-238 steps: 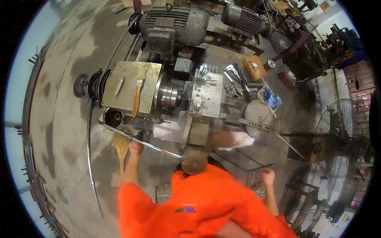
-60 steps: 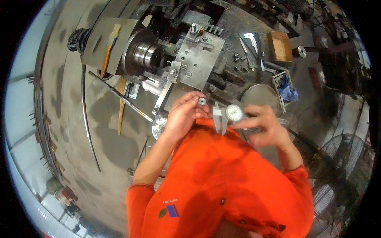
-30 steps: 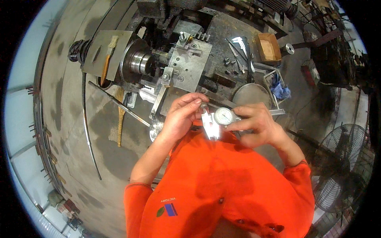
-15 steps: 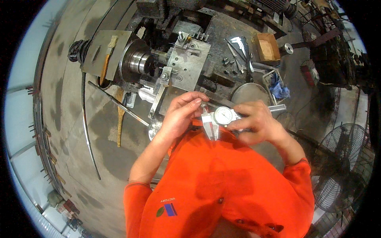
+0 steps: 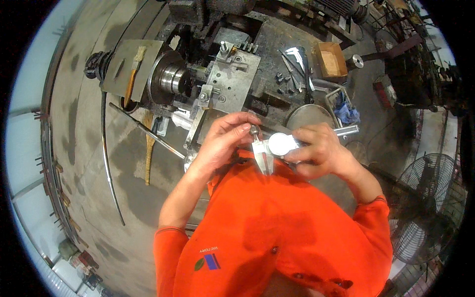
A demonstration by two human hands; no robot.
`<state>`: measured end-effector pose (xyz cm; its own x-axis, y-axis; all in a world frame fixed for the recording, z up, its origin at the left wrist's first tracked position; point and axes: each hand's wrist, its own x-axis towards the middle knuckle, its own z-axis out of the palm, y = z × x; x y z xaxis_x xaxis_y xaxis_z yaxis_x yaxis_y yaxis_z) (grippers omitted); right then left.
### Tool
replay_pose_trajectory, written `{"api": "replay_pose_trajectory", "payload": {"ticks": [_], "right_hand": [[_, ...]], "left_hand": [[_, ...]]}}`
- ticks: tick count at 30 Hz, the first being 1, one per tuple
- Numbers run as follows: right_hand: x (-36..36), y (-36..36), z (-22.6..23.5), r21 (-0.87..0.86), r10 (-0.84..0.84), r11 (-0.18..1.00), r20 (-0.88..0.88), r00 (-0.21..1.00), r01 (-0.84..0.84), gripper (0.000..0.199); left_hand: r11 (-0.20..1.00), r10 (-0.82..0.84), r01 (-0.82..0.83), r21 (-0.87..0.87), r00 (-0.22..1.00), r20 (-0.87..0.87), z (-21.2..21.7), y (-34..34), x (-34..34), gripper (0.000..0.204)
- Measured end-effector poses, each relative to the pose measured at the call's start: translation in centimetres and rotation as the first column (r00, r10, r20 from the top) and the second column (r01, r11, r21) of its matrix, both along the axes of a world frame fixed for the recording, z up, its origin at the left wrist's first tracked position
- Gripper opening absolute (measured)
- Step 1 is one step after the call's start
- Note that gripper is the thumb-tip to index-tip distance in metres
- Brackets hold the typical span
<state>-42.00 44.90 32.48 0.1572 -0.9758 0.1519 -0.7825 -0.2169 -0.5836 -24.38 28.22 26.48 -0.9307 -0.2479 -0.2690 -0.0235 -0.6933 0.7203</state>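
We're midway, by our judgement. Done: small nut-like metal piece (image 5: pixel 255 129) and dial caliper (image 5: pixel 262 148) both picked up and brought close together in front of the orange shirt (image 5: pixel 292 213). Piece sits at our left hand's fingertips, just above the caliper's upper end.

Grip: left hand (image 5: pixel 227 136) has thumb and fingers pinched on the piece. Right hand (image 5: pixel 316 148) is clamped round the caliper body behind the dial (image 5: pixel 282 144), beam poking out past the knuckles. Whether the caliper actually bears on the piece, we can't tell; fingers and overlap hide it. Dial is washed out by glare, so no reading from here.

Not done: neither item is set down. Similar dark metal pieces (image 5: pixel 282 81) lie on the machine bed, with a second caliper (image 5: pixel 295 51) near them, neither in our hands. Cardboard box (image 5: pixel 332 58) stands beyond those. Nobody's touching the lathe side: stepped bright spindle nose (image 5: pixel 174 80), tool plate (image 5: pixel 232 81), brush (image 5: pixel 131 84) lying on the headstock cover (image 5: pixel 118 81).
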Motion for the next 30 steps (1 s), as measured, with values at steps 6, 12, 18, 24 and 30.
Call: {"api": "replay_pose_trajectory", "payload": {"ticks": [6, 12, 18, 24, 30], "right_hand": [[-0.17, 0.13, 0.23, 0.021, 0.022, 1.000, -0.054, 0.998, -0.021, 0.026], [0.07, 0.34, 0.31, 0.005, 0.004, 1.000, -0.142, 0.990, -0.004, 0.023], [0.30, 0.64, -0.01, -0.024, -0.013, 1.000, -0.195, 0.981, 0.009, 0.026], [0.33, 0.77, -0.47, -0.047, -0.005, 0.999, -0.197, 0.980, -0.004, 0.027], [0.29, 1.03, -0.62, -0.066, -0.003, 0.998, -0.221, 0.975, -0.012, 0.028]], "left_hand": [[1.000, -0.008, 0.008, 0.006, 1.000, 0.014, 0.18, 0.00, -0.17, 0.026], [0.999, -0.018, 0.018, 0.028, 1.000, 0.016, 0.24, 0.16, -0.28, 0.030], [1.000, 0.005, -0.005, 0.011, 1.000, 0.013, 0.14, 0.47, -0.26, 0.030], [1.000, 0.017, -0.017, -0.009, 1.000, 0.025, -0.39, 0.35, -0.25, 0.030], [0.999, 0.029, -0.029, -0.039, 1.000, 0.008, -0.30, 0.60, -0.30, 0.030]]}}
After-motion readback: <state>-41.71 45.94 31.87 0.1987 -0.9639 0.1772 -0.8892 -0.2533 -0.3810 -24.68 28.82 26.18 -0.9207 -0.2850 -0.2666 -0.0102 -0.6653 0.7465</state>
